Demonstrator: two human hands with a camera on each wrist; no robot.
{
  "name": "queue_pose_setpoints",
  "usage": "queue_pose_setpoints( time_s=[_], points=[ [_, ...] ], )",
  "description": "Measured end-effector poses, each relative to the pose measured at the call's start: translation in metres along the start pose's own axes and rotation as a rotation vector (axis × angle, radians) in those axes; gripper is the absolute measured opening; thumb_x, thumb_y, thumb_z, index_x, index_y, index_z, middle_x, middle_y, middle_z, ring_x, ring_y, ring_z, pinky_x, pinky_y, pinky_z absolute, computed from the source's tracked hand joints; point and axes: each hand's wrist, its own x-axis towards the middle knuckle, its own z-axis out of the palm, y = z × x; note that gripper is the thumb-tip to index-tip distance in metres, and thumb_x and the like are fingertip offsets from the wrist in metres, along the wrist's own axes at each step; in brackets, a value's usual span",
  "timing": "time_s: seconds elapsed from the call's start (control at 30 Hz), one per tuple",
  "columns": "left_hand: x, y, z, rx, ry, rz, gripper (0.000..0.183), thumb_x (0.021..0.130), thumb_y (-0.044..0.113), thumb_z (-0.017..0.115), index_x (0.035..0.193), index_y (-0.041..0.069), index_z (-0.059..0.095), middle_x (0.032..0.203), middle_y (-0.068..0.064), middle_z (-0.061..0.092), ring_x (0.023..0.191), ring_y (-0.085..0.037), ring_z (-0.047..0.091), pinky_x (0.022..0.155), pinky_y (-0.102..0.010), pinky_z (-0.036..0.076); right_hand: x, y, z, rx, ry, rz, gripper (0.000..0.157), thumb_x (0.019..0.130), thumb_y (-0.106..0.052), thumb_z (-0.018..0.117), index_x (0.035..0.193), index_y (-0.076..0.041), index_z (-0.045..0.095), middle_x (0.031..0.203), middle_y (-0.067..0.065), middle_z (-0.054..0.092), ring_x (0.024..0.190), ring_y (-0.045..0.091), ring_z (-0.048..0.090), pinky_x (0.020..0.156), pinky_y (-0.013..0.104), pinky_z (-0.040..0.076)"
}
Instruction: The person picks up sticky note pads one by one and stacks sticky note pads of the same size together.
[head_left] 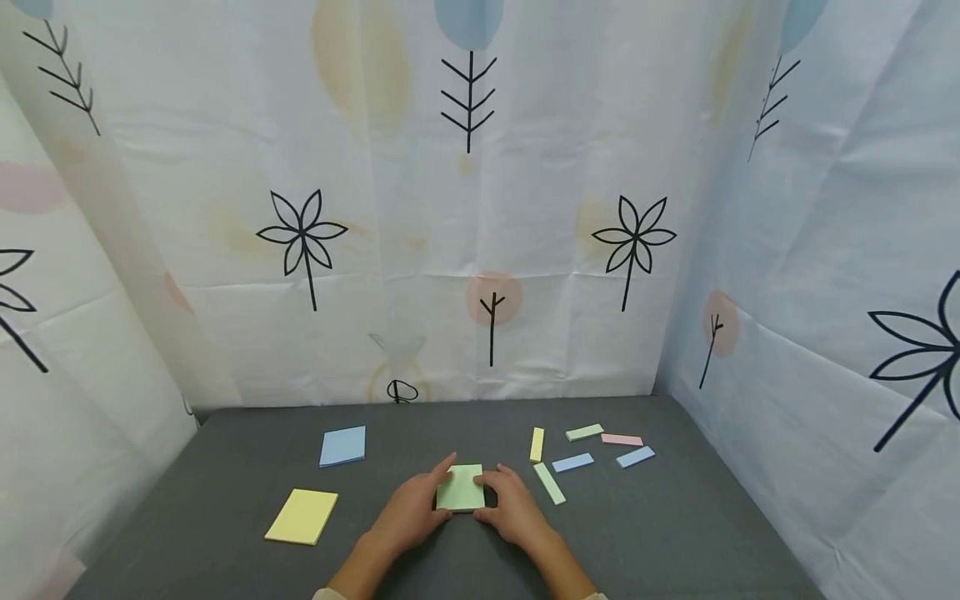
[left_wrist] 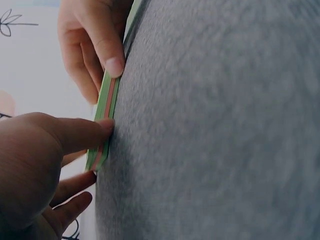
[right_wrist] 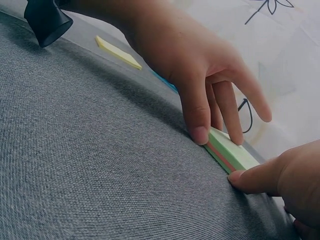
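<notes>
L hand [head_left: 412, 507] & R hand [head_left: 516, 505] grip opp. sides of green-pink stack [head_left: 461, 490], prob. to keep it square.

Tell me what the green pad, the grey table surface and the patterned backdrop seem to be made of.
Green pad: probably paper, matte; its side shows thin stacked layers, green and pink.
Grey table surface: likely fabric, dull; a fine textile grain shows up close.
Patterned backdrop: a printed sheet, cloth or thin plastic, I can't tell which; it shows creases and soft folds.
</notes>
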Motion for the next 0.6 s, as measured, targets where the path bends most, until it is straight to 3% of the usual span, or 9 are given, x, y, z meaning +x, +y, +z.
queue_pose_setpoints(
  time_s=[0.37,0.6],
  points=[
    [0.000,-0.014,-0.006,-0.148,-0.063,0.040,0.079,0.078,0.018,0.081,0.147,0.017,0.043,0.125,0.000,0.064,0.118,-0.030,0.057,0.093,-0.051,0.045,0.000,0.001,0.000,-0.009,0.003,0.013,0.044,0.071,-0.012,0.085,0.112,-0.006,0.069,0.116,0.011,0.067,0.124,0.043,0.048,0.098,0.054,0.039],
    [0.001,-0.023,-0.015,-0.239,-0.056,0.086,0.063,0.078,0.021,0.081,0.136,0.013,0.057,0.126,-0.004,0.063,0.117,-0.027,0.058,0.093,-0.050,0.045,0.000,0.000,0.000,0.005,-0.003,0.026,0.044,0.071,-0.012,0.085,0.112,-0.006,0.069,0.117,0.012,0.066,0.125,0.043,0.047,0.098,0.055,0.039]
  ],
)
